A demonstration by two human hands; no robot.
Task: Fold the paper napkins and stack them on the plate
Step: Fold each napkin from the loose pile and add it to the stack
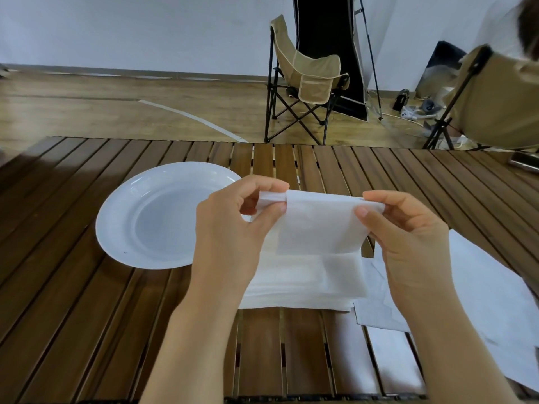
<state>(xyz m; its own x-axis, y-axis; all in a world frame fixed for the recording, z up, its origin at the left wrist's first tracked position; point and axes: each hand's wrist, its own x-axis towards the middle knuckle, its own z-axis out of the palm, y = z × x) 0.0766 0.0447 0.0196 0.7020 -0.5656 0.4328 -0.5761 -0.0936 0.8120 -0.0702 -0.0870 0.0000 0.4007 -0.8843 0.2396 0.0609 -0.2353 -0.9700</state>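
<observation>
Two hands are seen in the head view, raised over the slatted table (87, 316). One napkin (318, 225) is pinched at its top corners, left hand (230, 228) and right hand (408, 237) each closed thumb-to-forefinger on it, probably so the sheet hangs flat for folding. Below the hands lies the napkin pile (300, 290). Left of the left hand sits the plate (116, 228), with nothing stacked on it yet.
</observation>
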